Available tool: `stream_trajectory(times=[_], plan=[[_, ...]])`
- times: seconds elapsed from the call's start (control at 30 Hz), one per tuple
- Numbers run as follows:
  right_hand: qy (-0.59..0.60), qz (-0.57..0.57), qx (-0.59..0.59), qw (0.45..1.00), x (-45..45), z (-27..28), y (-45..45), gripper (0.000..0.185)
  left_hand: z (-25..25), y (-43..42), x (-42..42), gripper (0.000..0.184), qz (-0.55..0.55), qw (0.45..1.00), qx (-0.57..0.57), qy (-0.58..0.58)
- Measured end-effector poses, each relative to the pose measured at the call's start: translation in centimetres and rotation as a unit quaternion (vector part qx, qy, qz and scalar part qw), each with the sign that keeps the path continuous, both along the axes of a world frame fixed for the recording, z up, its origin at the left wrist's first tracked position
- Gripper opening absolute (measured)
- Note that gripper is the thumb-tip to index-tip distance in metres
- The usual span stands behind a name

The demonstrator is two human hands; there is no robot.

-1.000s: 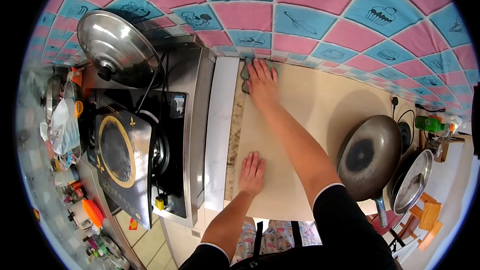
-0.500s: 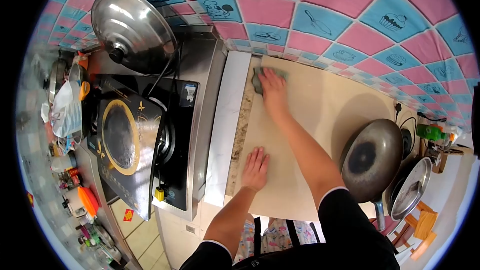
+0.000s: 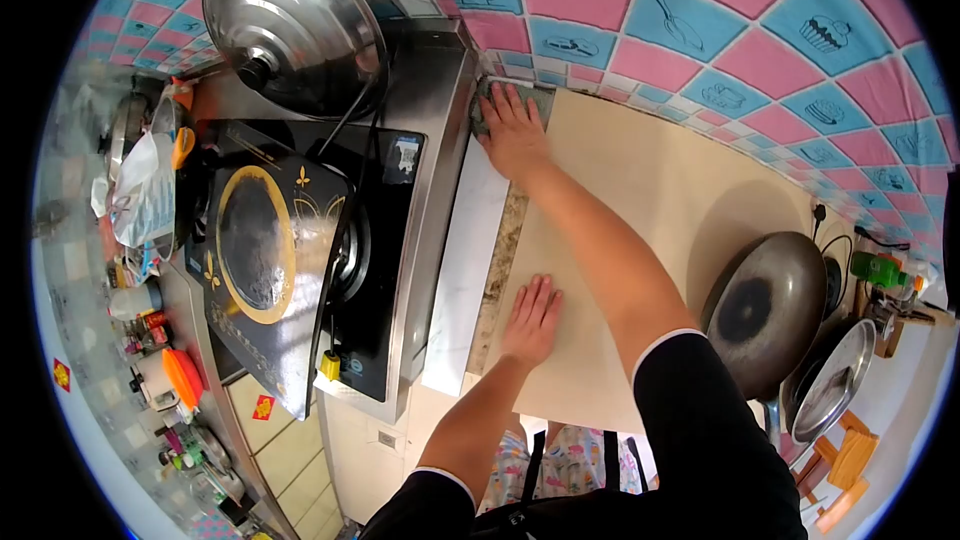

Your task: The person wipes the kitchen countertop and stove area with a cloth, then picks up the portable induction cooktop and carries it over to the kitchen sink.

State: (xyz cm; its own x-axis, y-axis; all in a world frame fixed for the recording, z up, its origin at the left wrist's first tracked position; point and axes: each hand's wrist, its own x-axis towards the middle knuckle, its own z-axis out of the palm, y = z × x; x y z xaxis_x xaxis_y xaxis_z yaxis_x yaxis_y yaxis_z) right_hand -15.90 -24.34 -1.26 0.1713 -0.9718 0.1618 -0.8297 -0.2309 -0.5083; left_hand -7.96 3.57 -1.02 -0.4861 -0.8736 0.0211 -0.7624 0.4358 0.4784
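Observation:
My right hand (image 3: 514, 130) presses flat on a grey-green cloth (image 3: 543, 99) in the corner by the tiled wall, holding it under the palm and fingers. Most of the cloth is hidden beneath the hand. It lies at the back end of a white marbled strip (image 3: 465, 265) and the beige board (image 3: 640, 210). My left hand (image 3: 533, 320) rests palm down near the board's left edge, fingers stretched out and nothing in them.
Left of the strip, a black induction cooktop (image 3: 255, 240) lies tilted over a gas stove (image 3: 385, 340). A large steel lid (image 3: 290, 30) leans behind it. To the right stand a wok (image 3: 765, 315), a steel lid or pan (image 3: 835, 380) and a green bottle (image 3: 875, 269).
My right hand has slid the cloth left and back, from the board's edge to the corner by the wall. The left hand stays on the board. The whole view has shifted slightly.

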Motion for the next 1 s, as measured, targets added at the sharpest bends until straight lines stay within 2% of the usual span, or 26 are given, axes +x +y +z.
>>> stream_trajectory(times=[0.03,0.07,0.2,0.37,0.47,0.53,0.57,0.63,0.67,0.7,0.73,0.8,0.87,0.93,1.0], plan=[[0.092,0.003,0.006,0.996,0.4,-0.2,0.8,0.057,0.0,0.1,0.0,0.046,0.003,1.000,-0.003,0.008],[0.112,0.019,0.075,0.991,0.6,0.3,1.4,0.063,0.0,0.0,-0.1,0.046,0.001,1.000,-0.001,0.009],[0.133,0.044,0.066,0.988,2.2,1.3,6.4,0.064,0.1,0.1,0.0,0.044,-0.004,1.000,0.021,-0.013],[0.145,0.064,0.137,0.978,5.1,2.2,12.0,0.071,-1.2,0.7,0.1,0.046,-0.010,0.996,0.084,-0.005],[0.166,0.062,0.161,0.971,6.4,2.6,14.7,0.070,-0.6,0.1,0.1,0.049,0.012,0.997,0.072,0.019],[0.167,0.063,0.169,0.969,7.1,2.7,16.3,0.072,-1.3,0.6,0.6,0.048,-0.045,0.995,-0.048,-0.071],[0.169,0.066,0.176,0.967,7.3,3.0,16.9,0.074,-1.8,1.3,0.7,0.048,-0.046,0.995,-0.048,-0.069],[0.175,0.071,0.183,0.965,7.6,3.3,18.4,0.074,-3.0,2.9,1.3,0.043,-0.017,0.998,0.016,0.050],[0.178,0.078,0.191,0.962,7.9,3.4,19.3,0.075,-2.2,4.4,2.1,0.043,-0.017,0.999,0.018,0.048],[0.175,0.079,0.194,0.962,8.2,3.3,20.3,0.075,-0.4,6.8,3.2,0.040,0.039,0.974,0.155,0.160],[0.168,0.075,0.176,0.967,8.6,3.0,21.2,0.075,0.8,9.2,4.4,0.036,0.094,0.916,0.284,0.267],[0.161,0.068,0.157,0.972,9.1,2.9,22.8,0.075,1.5,13.2,7.4,0.019,0.041,0.962,0.095,0.254],[0.144,0.087,0.154,0.974,9.9,3.2,25.3,0.077,1.4,18.0,10.9,0.020,0.071,0.974,0.053,0.209],[0.140,0.100,0.158,0.972,10.8,3.5,27.8,0.078,5.1,18.9,13.7,0.025,0.115,0.968,0.074,0.211],[0.135,0.123,0.170,0.968,11.7,3.6,30.5,0.080,4.5,21.4,16.4,0.020,0.261,0.924,0.124,0.251]])
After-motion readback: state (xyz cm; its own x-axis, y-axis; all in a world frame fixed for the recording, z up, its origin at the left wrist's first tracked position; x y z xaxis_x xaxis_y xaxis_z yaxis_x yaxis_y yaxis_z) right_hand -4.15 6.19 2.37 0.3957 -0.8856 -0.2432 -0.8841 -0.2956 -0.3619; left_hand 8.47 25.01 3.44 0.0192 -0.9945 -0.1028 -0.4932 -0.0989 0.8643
